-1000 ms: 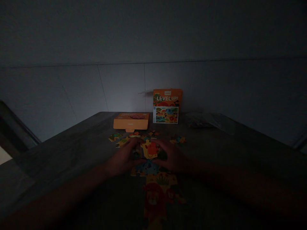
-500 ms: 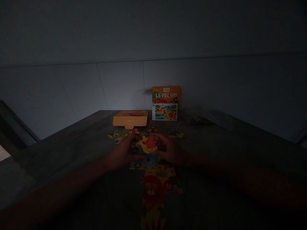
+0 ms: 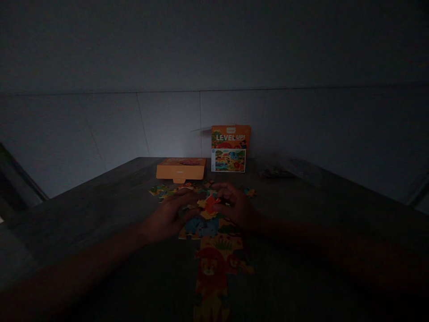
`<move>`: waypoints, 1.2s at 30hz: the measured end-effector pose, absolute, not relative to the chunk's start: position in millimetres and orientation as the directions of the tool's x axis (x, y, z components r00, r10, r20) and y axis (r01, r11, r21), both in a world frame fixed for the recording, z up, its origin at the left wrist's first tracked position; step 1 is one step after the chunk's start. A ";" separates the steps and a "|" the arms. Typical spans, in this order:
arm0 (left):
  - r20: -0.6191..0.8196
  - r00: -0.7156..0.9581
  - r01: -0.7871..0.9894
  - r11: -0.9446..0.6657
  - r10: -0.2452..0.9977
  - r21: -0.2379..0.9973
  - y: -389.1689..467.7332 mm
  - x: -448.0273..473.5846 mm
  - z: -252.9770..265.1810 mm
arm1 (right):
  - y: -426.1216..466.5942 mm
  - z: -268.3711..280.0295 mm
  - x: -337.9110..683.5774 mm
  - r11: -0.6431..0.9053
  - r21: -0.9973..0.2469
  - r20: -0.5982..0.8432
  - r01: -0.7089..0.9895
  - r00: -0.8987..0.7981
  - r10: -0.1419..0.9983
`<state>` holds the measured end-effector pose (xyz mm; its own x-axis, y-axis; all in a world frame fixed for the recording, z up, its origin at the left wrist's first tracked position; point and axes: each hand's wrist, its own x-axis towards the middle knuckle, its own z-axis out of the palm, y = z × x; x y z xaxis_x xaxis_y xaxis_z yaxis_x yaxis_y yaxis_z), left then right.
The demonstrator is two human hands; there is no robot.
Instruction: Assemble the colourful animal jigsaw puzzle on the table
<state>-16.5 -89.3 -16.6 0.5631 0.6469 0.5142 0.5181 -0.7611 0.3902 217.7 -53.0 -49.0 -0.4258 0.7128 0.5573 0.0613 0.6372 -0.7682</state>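
A yellow and orange-red jigsaw puzzle piece [image 3: 209, 205] is pinched in my right hand [image 3: 239, 208], the thumb lying over its right side. My left hand [image 3: 169, 217] is just left of that piece, its fingers and thumb apart; whether a fingertip touches the piece is hard to tell in the dim light. Below the hands lies a joined strip of puzzle pieces, with a blue elephant section [image 3: 204, 227] at the top and a red lion section [image 3: 210, 266] nearer to me. Several loose puzzle pieces [image 3: 160, 189] are scattered beyond my hands, partly hidden by them.
An orange box [image 3: 181, 172] lies on the dark table [image 3: 100, 197] at the back. Beside it a LEVEL UP! box [image 3: 230, 135] stands upright with a picture card [image 3: 228, 161] against its front. A clear plastic bag [image 3: 284, 170] lies at the back right.
My left hand has eased off to the left and its fingers have spread from the puzzle piece. The piece has turned and tilted in my right hand. The camera view has shifted slightly.
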 end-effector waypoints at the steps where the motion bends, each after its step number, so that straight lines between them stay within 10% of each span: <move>1: 0.514 0.569 0.521 -0.765 0.642 0.378 -89.1 -16.3 -16.0 | -51.0 -50.5 217.0 0.612 -0.789 0.544 0.048 -0.407 0.734; 36: 0.333 0.619 0.616 -0.703 0.711 0.355 -82.4 -20.0 -20.1 | -55.2 -46.0 228.5 0.880 -0.370 0.598 0.299 -0.648 0.472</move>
